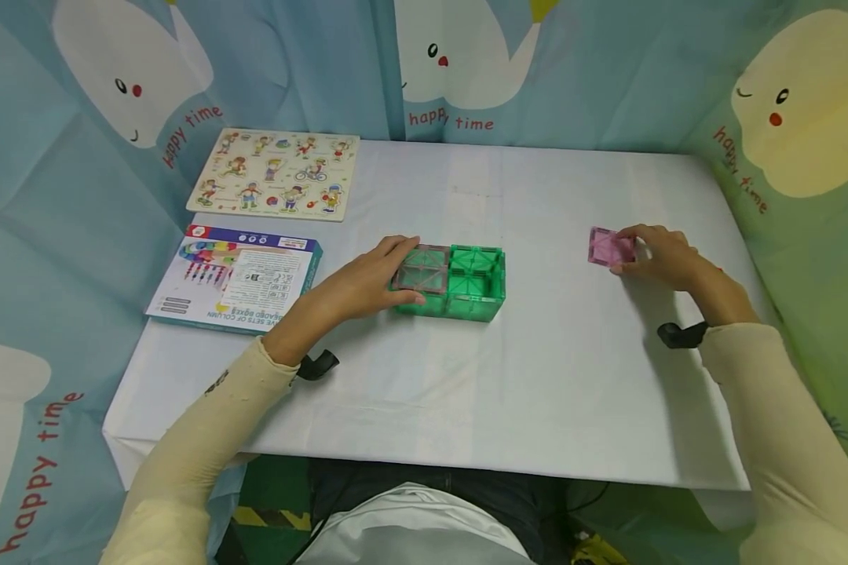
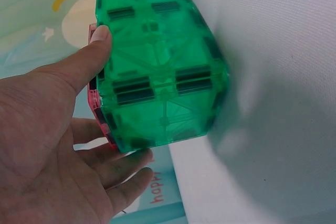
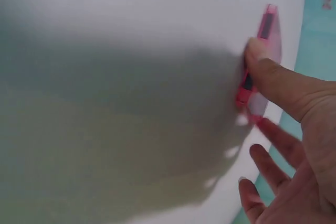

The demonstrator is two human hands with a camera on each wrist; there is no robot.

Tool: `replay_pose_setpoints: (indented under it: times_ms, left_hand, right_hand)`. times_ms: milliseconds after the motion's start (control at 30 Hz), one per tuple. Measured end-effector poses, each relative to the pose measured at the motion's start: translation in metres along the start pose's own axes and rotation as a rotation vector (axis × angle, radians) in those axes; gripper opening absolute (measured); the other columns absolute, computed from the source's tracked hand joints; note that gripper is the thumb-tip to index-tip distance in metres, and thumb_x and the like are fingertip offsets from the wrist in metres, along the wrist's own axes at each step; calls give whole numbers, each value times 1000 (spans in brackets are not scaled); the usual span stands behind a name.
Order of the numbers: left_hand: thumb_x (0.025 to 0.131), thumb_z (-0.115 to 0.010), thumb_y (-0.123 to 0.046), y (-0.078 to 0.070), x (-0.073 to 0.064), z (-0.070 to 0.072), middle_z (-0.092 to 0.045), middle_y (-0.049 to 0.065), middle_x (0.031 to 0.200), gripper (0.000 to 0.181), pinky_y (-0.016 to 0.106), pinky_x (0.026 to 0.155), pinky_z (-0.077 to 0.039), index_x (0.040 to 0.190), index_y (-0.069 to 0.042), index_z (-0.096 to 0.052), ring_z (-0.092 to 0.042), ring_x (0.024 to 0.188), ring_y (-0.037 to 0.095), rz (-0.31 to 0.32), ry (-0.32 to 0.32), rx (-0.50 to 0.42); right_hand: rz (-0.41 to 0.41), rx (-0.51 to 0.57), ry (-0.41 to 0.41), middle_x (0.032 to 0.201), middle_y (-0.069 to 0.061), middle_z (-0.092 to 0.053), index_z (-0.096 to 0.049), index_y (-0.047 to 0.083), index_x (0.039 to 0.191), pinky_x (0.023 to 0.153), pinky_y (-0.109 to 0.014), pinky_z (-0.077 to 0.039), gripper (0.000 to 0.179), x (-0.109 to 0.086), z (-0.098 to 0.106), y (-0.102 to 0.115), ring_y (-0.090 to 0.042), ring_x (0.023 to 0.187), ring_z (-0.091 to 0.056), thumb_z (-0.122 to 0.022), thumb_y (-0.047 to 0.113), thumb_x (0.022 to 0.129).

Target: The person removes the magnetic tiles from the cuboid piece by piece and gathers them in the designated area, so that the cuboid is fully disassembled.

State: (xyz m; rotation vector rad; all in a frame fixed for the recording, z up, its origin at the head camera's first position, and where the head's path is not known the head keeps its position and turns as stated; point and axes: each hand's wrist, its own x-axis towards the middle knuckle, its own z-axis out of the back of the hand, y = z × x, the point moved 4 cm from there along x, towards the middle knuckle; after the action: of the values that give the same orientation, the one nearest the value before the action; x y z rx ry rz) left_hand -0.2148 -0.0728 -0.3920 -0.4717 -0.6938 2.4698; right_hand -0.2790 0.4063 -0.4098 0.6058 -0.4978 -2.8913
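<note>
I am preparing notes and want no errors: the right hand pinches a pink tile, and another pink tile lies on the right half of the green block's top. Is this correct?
Not quite: the other pink tile lies on the left half of the top of the green block, as the head view shows. The right hand does pinch a pink tile.

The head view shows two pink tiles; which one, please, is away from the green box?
The pink tile pinched by the right hand; the other pink tile lies on the green box, by the left hand.
</note>
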Motion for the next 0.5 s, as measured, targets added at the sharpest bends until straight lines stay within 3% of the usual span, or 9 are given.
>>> replay_pose_setpoints:
  times_ms: [133, 300, 500]
  left_hand:
    - [99, -70, -53, 0, -1, -1, -21, 11, 173, 97, 51, 123, -35, 171, -13, -17, -33, 157, 33, -7, -2, -3]
    - [99, -70, -53, -1, -2, 1, -21, 10, 173, 98, 51, 124, -35, 171, -14, -17, -33, 157, 32, 0, -2, -6]
    - [99, -70, -53, -1, -2, 0, -21, 10, 173, 98, 51, 124, -35, 171, -14, -17, -33, 157, 32, -5, -1, -4]
  right_hand:
    - [-2, -68, 57, 169, -34, -14, -24, 12, 168, 103, -91, -13, 77, 2, 2, -10, -71, 144, -9, -63, 38, 107]
    - [12, -138, 101, 171, -31, -5, -18, 12, 168, 100, -95, -10, 75, 2, 6, -14, -74, 143, -6, -58, 36, 109]
    - [-8, -122, 111, 171, -33, -1, -16, 10, 168, 102, -93, -9, 82, 0, 7, -9, -72, 145, -3, -61, 41, 107]
